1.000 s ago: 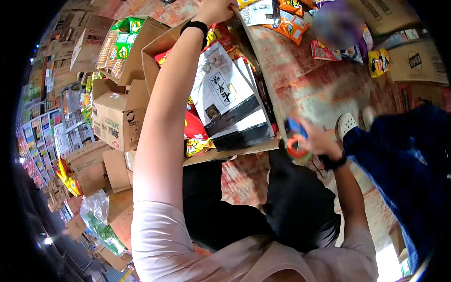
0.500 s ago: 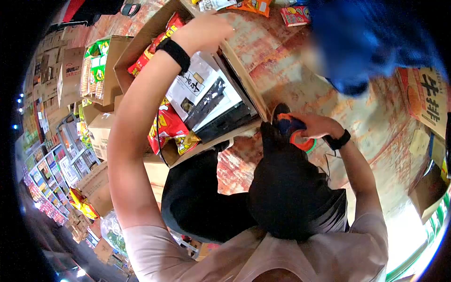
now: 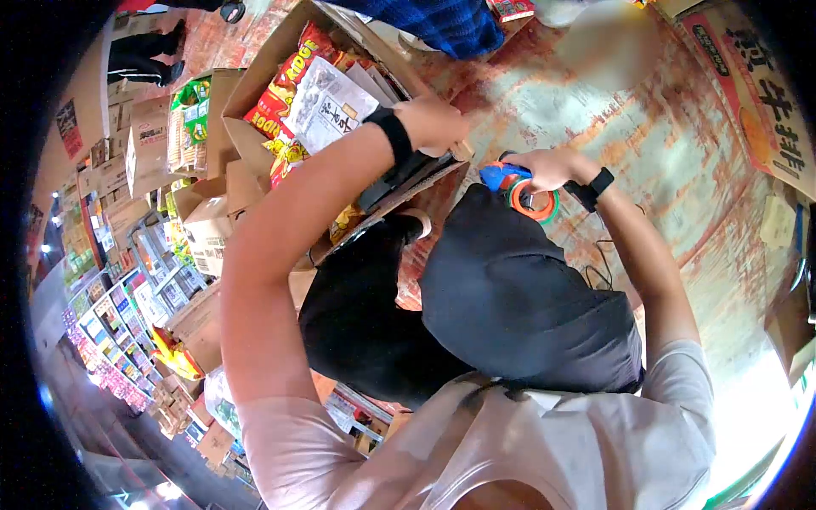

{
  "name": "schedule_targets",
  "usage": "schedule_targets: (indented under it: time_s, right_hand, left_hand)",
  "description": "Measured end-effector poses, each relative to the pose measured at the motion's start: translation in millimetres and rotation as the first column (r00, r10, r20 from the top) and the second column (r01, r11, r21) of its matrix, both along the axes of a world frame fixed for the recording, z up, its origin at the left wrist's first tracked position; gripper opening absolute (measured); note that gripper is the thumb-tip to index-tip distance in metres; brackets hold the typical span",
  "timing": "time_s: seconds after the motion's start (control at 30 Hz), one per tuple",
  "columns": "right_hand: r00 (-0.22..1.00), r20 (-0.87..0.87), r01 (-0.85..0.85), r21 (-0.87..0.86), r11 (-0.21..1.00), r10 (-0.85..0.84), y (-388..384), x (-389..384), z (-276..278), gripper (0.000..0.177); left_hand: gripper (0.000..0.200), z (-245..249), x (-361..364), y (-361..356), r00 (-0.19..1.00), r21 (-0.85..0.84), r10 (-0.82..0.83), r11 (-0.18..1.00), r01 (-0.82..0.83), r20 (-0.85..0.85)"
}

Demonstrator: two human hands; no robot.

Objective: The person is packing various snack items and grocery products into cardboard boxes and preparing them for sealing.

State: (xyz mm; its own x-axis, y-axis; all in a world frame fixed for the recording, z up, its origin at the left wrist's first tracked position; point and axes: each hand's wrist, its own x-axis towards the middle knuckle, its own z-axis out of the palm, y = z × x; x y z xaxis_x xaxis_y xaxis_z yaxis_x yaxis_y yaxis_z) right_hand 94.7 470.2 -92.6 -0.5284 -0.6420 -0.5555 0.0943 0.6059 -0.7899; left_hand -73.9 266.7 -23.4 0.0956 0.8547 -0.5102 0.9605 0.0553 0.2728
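Note:
An open cardboard box (image 3: pixel 255 93) packed with red snack bags and white packets (image 3: pixel 327 106) stands on the floor in front of me. My left hand (image 3: pixel 433 123) grips the box's near flap at its corner, the wrist in a black band. Just to the right, my right hand (image 3: pixel 548 168) holds a tape dispenser (image 3: pixel 518 191) with a blue handle and an orange-and-green roll, close to that same corner. My black-clad knees (image 3: pixel 510 297) fill the space below both hands.
Another person in blue clothing (image 3: pixel 450 21) stands beyond the box. Stacked cartons (image 3: pixel 204 229) and snack goods crowd the left side. A printed carton (image 3: pixel 756 93) lies at the right. Worn reddish floor (image 3: pixel 663 161) stretches between.
My left hand slid from the box's far edge down to its near flap corner. My right hand brought the tape dispenser up closer to that corner. The view swung toward the box.

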Motion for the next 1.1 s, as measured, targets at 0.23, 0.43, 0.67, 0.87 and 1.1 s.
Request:
schedule_targets:
  time_s: [0.23,0.43,0.67,0.87,1.1]
  right_hand:
    - [0.994,0.112,0.009,0.053,0.999,-0.015,-5,-6,2,0.070]
    - [0.998,0.010,-0.062,-0.004,0.998,0.062,-8,-10,-46,0.056]
    - [0.996,0.037,0.080,-0.003,0.997,-0.079,-4,-6,-13,0.067]
    - [0.940,0.158,0.315,-0.057,0.947,-0.303,18,0,14,0.078]
    - [0.887,0.009,0.461,-0.095,0.882,-0.462,71,-37,-24,0.080]
  left_hand:
    - [0.013,52,24,15,0.993,-0.285,0.064,0.958,-0.033,0.101]
    - [0.032,59,68,-19,0.991,0.304,0.118,0.948,-0.094,-0.059]
    - [0.021,28,50,-13,0.938,0.056,0.088,0.996,-0.073,-0.336]
    - [0.015,28,20,28,0.943,0.286,0.170,0.954,-0.085,-0.287]
    - [0.017,25,-39,90,0.902,0.302,0.313,0.927,-0.222,-0.296]
